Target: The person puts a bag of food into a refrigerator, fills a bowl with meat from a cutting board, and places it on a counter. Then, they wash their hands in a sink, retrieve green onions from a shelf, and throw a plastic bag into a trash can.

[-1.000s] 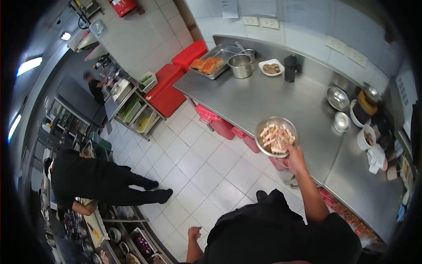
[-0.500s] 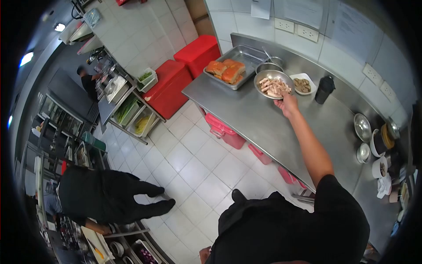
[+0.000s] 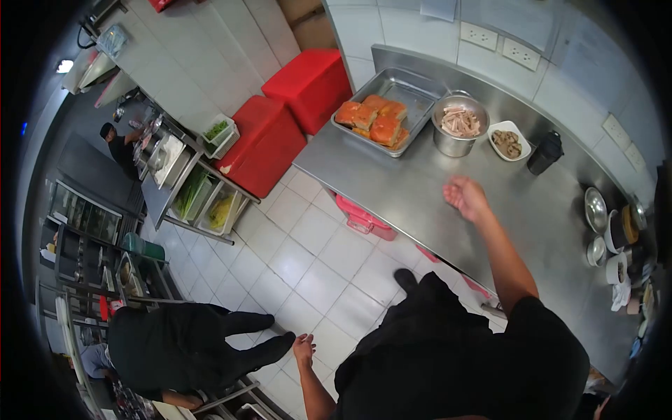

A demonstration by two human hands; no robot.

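A steel bowl of pale meat strips [image 3: 460, 123] rests on top of a round steel pot [image 3: 453, 145] on the steel counter [image 3: 392, 189]. My right hand [image 3: 465, 197] hovers over the counter just in front of the pot, apart from it, its fingers loosely curled and holding nothing. To the right of the pot sits a white dish [image 3: 498, 148] with brownish pieces in it. On the left, a metal tray [image 3: 400, 89] holds several browned bread rolls [image 3: 374, 119]. Low over the tiled floor hangs my left hand [image 3: 304, 348], fingers slightly bent and apart, with nothing in it.
A black bottle [image 3: 545, 154] stands by the wall. Bowls [image 3: 595, 210] line the counter's right end. Red coolers [image 3: 260, 143] sit left of the counter, with pink bins [image 3: 364, 222] beneath it. One person in black [image 3: 182, 346] stands at lower left; another person [image 3: 122, 147] works farther back.
My right hand has let go of the meat bowl and drawn back toward me. The bowl now sits on the pot. My left hand has come further into view at the bottom.
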